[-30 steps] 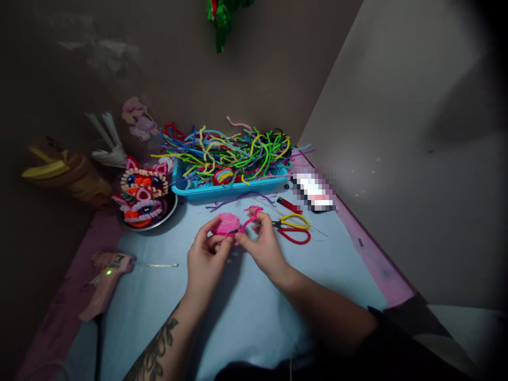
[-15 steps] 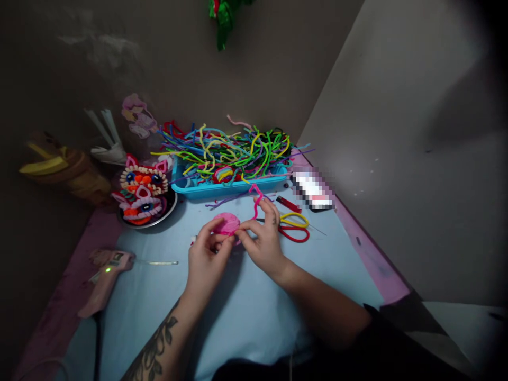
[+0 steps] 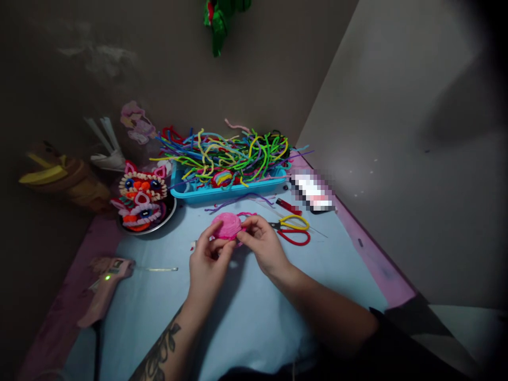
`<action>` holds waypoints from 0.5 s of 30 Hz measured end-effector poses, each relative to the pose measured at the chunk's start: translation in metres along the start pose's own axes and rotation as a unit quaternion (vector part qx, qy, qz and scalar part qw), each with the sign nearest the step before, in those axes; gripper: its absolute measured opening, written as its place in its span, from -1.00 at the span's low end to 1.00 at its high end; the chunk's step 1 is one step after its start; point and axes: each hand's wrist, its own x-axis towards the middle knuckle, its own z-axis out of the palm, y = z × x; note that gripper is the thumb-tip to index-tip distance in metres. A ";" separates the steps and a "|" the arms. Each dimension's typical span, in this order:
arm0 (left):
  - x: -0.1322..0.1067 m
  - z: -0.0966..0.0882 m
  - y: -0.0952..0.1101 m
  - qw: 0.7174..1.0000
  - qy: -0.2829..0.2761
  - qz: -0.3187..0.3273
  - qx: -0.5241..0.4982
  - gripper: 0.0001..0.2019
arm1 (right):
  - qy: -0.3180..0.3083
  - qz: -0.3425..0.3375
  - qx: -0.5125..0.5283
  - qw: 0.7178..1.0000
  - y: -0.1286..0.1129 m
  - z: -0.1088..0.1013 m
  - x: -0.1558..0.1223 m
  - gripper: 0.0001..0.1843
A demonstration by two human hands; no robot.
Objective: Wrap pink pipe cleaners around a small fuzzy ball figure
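A round pink coil of pipe cleaner (image 3: 227,225) is held between my two hands above the blue table covering. My left hand (image 3: 210,248) grips its left and near edge with thumb and fingers. At the right edge, my right hand (image 3: 262,243) pinches the darker pink pipe cleaner (image 3: 248,214) that runs along the coil's rim. Part of that strand shows behind the right fingers; its end is hidden. Just right of my right hand lie scissors (image 3: 294,237) with one yellow and one red handle loop.
A blue tray (image 3: 222,194) heaped with colourful pipe cleaners stands behind my hands. To the left are a bowl (image 3: 159,226) of fuzzy animal faces and a pink glue gun (image 3: 105,291) with a green light. A phone (image 3: 311,190) and a red cutter (image 3: 289,206) lie right.
The loose darker pink strand stood up above my right hand; now it lies low behind the fingers. My right hand has turned and closed in along the coil's right edge.
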 end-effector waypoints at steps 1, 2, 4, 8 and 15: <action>0.000 0.001 0.001 1.000 -0.003 -0.003 -0.003 -0.48 | 0.005 0.007 0.014 1.000 0.000 0.000 0.000 -0.77; 0.000 0.001 0.001 1.000 -0.006 -0.005 -0.005 -0.47 | 0.012 0.014 0.023 1.000 -0.001 0.001 0.001 -0.77; 0.000 0.003 0.001 1.000 -0.011 -0.007 -0.008 -0.46 | 0.024 0.026 0.036 0.999 -0.001 0.002 0.001 -0.75; -0.001 0.004 0.000 1.000 -0.022 -0.011 -0.014 -0.45 | 0.053 0.041 0.065 0.996 0.000 0.004 0.001 -0.70; -0.001 0.008 -0.001 0.995 0.062 -0.046 -0.061 -0.39 | 0.091 0.029 0.051 0.994 0.001 0.010 -0.002 -0.73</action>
